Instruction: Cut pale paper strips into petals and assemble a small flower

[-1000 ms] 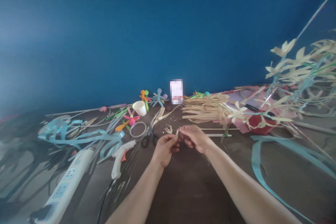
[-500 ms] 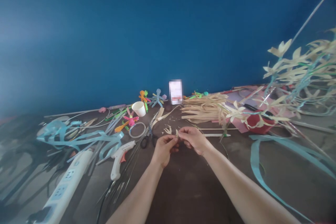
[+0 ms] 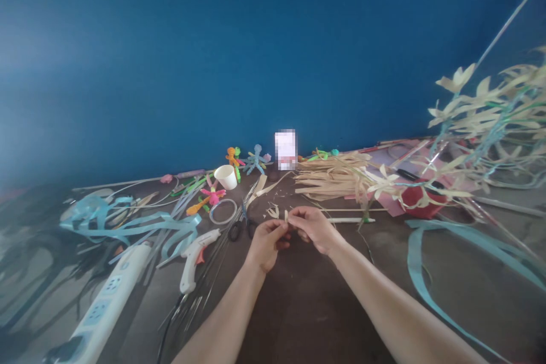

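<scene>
Near the middle of the dark table, my left hand [image 3: 268, 243] is closed in a pinch on a small pale strip piece [image 3: 286, 216]. My right hand [image 3: 313, 228] meets it from the right, thumb and fingertips pressed on the same little piece. Both sets of fingertips nearly touch, and they hide the lower part of the piece. Just beyond them lie small pale cut scraps [image 3: 272, 211]. Black-handled scissors [image 3: 243, 222] rest to the left of my left hand. A bundle of tan strips [image 3: 333, 176] lies behind my right hand.
A glue gun [image 3: 196, 256], thin wires and a power strip [image 3: 108, 301] lie left. Behind them are a white cup [image 3: 226, 177], a clear ring and light blue ribbon [image 3: 128, 227]. Pale flowers [image 3: 456, 79] and a red object [image 3: 422, 200] stand right, near more ribbon [image 3: 416, 264].
The right fingertips have shifted slightly left against the pale piece, which shows at a slightly different angle. The left hand has barely moved.
</scene>
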{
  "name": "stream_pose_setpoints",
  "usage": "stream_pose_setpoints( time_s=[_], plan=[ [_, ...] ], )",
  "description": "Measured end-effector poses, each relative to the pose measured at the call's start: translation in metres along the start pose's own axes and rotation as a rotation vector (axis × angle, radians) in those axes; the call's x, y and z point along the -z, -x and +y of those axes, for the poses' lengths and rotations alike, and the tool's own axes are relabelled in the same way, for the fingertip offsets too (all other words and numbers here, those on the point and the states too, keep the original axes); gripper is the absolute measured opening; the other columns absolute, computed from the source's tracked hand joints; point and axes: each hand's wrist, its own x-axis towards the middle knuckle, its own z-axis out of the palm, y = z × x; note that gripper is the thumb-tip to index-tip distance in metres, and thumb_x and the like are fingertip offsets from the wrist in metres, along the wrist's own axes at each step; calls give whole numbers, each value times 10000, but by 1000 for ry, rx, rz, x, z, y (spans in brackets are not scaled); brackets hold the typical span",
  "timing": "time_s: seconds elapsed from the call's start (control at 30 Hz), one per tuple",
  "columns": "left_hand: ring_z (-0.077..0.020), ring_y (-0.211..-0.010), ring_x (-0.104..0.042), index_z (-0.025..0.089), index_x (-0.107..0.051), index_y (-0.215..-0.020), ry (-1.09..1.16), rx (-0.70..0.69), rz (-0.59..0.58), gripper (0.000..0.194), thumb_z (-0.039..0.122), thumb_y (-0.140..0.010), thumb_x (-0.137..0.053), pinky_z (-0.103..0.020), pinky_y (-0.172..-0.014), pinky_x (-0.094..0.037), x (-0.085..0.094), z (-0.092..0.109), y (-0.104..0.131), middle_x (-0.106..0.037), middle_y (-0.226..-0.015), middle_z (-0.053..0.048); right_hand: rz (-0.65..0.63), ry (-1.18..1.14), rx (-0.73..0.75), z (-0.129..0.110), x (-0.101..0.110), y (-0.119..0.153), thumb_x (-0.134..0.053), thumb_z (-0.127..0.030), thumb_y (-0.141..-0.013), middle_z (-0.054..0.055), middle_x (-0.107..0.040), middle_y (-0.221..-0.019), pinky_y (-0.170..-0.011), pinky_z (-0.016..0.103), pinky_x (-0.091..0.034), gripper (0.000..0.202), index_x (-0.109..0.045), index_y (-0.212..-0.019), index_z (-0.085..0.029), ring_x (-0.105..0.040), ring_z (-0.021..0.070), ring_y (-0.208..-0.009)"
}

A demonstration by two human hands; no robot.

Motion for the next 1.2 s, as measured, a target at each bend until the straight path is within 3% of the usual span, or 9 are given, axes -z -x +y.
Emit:
stream_pose_setpoints(
  time_s=[0.37, 0.57, 0.77, 0.9, 1.07, 1.2],
  plan=[
    [-73, -575, -501, 138, -556, -712, 44, -2, -43, 159, 245, -633, -643, -142, -401, -409, 1, 0, 1, -553, -688, -3, -17, -162, -58, -2, -3, 2, -591, -332, -635, -77, -436, -472, -285, 135, -179, 204, -509, -683, -152, -304, 10, -310],
    [-70, -569, -495, 136, -543, -711, 44, -17, -57, 154, 237, -641, -636, -134, -397, -405, 1, 1, 1, -526, -667, 3, -29, -141, -53, -2, -2, 2, -581, -335, -657, -75, -433, -487, -285, 133, -184, 202, -506, -695, -152, -310, 12, -317],
    [-65, -549, -481, 138, -551, -714, 20, -28, -42, 154, 241, -639, -637, -139, -398, -409, 1, 1, 0, -522, -656, 9, -21, 4, 6, -3, -2, 3, -519, -358, -700, -62, -456, -510, -285, 142, -191, 212, -535, -686, -146, -303, 15, -316],
    [-60, -526, -463, 127, -563, -710, -13, -44, -17, 158, 245, -636, -639, -137, -392, -406, 1, 0, -1, -488, -600, 20, 28, 212, 72, -5, -3, 5, -518, -349, -702, -75, -417, -414, -312, 152, -216, 210, -568, -693, -146, -304, 29, -313],
    [-63, -525, -458, 122, -570, -716, -52, -59, 22, 177, 255, -627, -646, -140, -395, -406, 2, -3, -2, -486, -585, 15, 113, 430, 201, -6, -4, 5, -555, -295, -670, -28, -555, -518, -451, 172, -355, 156, -597, -677, -145, -464, 67, -447],
    [-64, -524, -456, 117, -573, -704, -83, -60, 31, 184, 264, -621, -648, -137, -390, -398, 0, -3, -2, -494, -588, 10, 89, 453, 242, -4, -3, 4, -518, -269, -694, 3, -607, -620, -530, 187, -394, 152, -597, -679, -139, -525, 97, -554]
  ],
)
